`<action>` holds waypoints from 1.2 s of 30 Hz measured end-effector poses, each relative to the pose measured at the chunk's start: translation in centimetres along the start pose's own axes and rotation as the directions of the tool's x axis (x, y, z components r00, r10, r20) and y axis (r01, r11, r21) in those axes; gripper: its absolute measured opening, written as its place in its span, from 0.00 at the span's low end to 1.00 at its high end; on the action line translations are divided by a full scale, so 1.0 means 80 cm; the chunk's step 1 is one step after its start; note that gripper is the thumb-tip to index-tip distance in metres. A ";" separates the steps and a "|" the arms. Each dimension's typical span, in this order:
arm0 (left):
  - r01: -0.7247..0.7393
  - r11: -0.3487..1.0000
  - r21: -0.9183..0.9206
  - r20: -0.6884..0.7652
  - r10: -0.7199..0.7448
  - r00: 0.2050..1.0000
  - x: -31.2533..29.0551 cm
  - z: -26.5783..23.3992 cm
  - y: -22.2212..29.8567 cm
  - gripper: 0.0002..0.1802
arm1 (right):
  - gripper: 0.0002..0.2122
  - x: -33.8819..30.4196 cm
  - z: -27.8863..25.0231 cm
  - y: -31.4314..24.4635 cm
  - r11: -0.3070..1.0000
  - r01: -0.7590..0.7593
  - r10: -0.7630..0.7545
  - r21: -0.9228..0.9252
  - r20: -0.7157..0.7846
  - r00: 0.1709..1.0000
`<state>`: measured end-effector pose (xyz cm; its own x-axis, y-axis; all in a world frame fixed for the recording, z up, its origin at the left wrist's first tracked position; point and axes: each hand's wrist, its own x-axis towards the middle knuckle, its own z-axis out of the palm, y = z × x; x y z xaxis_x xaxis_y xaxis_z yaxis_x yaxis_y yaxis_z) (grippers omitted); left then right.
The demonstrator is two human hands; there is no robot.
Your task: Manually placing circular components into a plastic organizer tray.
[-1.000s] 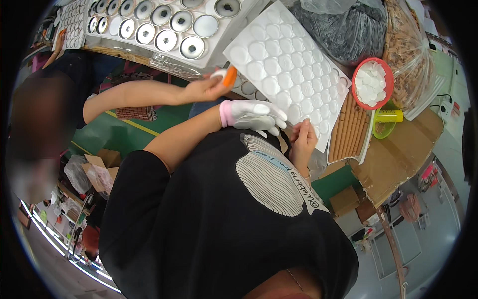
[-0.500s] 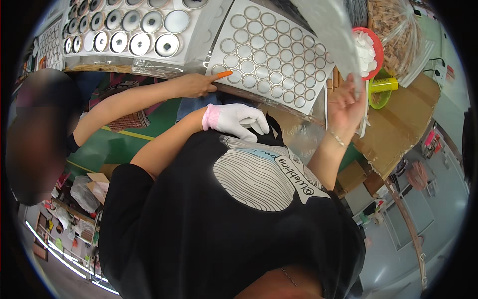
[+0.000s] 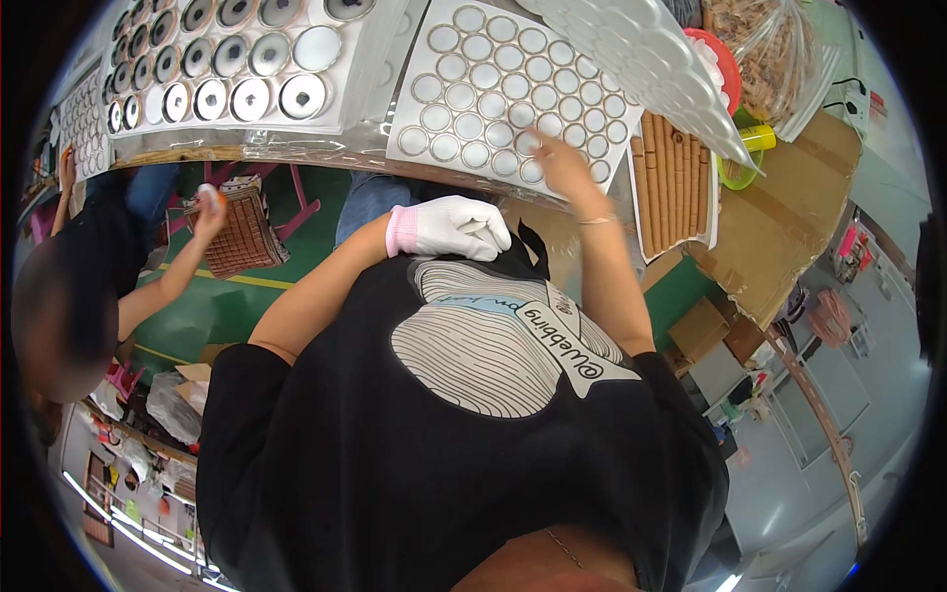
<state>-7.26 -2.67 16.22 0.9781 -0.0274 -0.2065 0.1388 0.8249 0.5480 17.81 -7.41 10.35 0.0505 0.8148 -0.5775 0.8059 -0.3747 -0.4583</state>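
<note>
My left hand (image 3: 456, 228), in a white glove with a pink cuff, rests at the front of my black shirt. Its fingers are curled in, and whatever they may hold is hidden. Over the near right part of a white sheet (image 3: 402, 141) reaches my bare right hand (image 3: 564, 170), its fingers smeared by motion. Rows of round white discs with metal-coloured rims (image 3: 469, 126) cover that sheet. Beyond my right hand, a translucent plastic tray with round pockets (image 3: 646, 64) lies tilted across the sheet's far right corner.
Brown sticks (image 3: 671, 187) lie on a white tray at the right. Behind them are a red bowl (image 3: 725, 64), a yellow tube (image 3: 758, 137) and cardboard (image 3: 809, 197). Larger round metal-rimmed pieces (image 3: 230, 99) fill a sheet at the left. A co-worker's hand (image 3: 209, 212) holds something small and white.
My right hand has left the plastic tray and moved left over the discs. The tray now lies lower, across the sheet's corner. The co-worker's hand has drawn back from the sheet.
</note>
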 end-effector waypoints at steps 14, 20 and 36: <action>0.017 1.000 0.011 -0.087 -0.016 0.996 -0.014 -0.004 0.000 0.13 | 0.33 0.011 0.086 -0.042 0.936 -0.100 0.146 -0.339 0.113 0.983; -0.044 0.999 0.008 -0.132 0.045 0.990 -0.018 -0.016 -0.015 0.16 | 0.31 0.013 0.097 -0.029 0.915 -0.001 0.045 -0.404 0.099 0.994; -0.201 0.849 -0.489 -0.147 0.147 0.978 -0.043 -0.045 -0.017 0.17 | 0.28 -0.003 -0.115 -0.025 0.844 -0.013 0.012 0.536 0.006 1.000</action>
<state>-11.39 -1.65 13.27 0.9542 0.1775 -0.2409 -0.1547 0.9817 0.1108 21.63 -2.77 17.58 0.0566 0.8079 -0.5866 0.3630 -0.5640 -0.7417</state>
